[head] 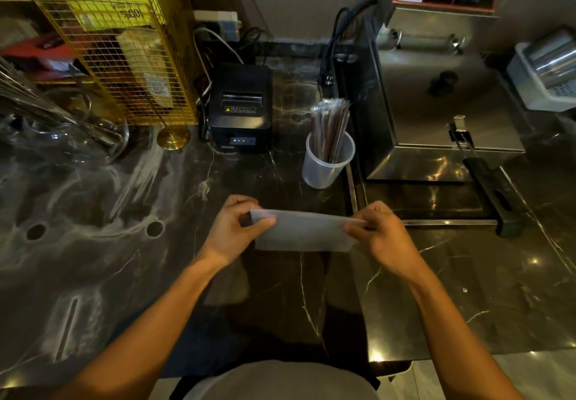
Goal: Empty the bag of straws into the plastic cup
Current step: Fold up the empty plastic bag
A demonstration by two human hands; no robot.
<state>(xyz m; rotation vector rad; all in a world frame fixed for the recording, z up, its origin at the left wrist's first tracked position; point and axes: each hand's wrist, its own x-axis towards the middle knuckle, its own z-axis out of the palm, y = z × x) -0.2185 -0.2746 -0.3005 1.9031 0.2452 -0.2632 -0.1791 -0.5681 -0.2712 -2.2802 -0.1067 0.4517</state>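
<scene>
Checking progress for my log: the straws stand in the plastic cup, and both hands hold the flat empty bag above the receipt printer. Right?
Not quite. The head view shows the bag held by the left hand and right hand above bare counter, nearer than the receipt printer. The straws do stand in the plastic cup.

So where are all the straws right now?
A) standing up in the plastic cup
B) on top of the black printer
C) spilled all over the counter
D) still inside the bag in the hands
A: the wrapped straws stand bunched in the plastic cup, while the bag held between the left hand and the right hand looks flat and empty.
</scene>
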